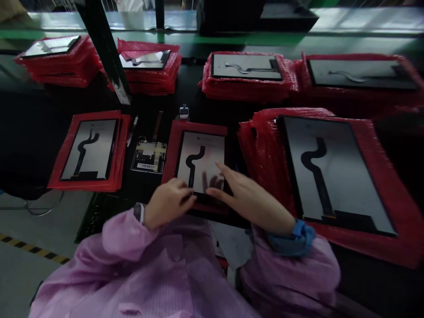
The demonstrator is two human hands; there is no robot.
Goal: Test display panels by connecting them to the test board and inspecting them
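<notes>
A flat display panel (212, 152) with a silvery back lies on a red bubble-wrap sheet (170, 150) in front of me. A dark curved ribbon cable (192, 165) runs down the panel's back. My left hand (170, 201) is at the panel's lower left corner, beside the cable's lower end. Its fingers are bent, with a gap between thumb and fingertips, and nothing shows in them. My right hand (243, 192) reaches over the panel's lower right part with fingers stretched out and apart; their reflection shows in the panel. Whether its fingertips touch the surface is unclear.
Left of the panel are a small circuit board (149, 157) with yellowish tape, a white pen (132, 131) and another panel (89, 150) on red wrap. A larger wrapped stack (341, 172) stands right. Several more stacks line the back, near a dark post (102, 44).
</notes>
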